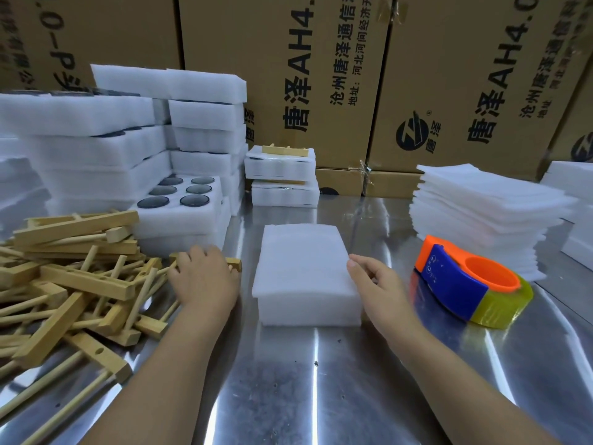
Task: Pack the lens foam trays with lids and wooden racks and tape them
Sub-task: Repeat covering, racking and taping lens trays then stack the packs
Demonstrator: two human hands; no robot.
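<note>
A white foam tray (308, 308) with a thin foam lid (300, 258) laid on top sits in the middle of the metal table. My right hand (373, 282) touches the lid's right edge with relaxed fingers. My left hand (203, 274) reaches into the pile of wooden racks (73, 277) at the left, fingers curled over a wooden rack (233, 263) whose end pokes out beside the hand. An orange and blue tape dispenser (471, 285) lies to the right of the tray.
Stacked foam trays (106, 146), one open with dark lenses (179, 194), stand at the back left. Two taped packs (282, 178) sit behind the tray. A stack of foam lids (481, 216) is at the right. Cardboard boxes (321, 75) wall the back.
</note>
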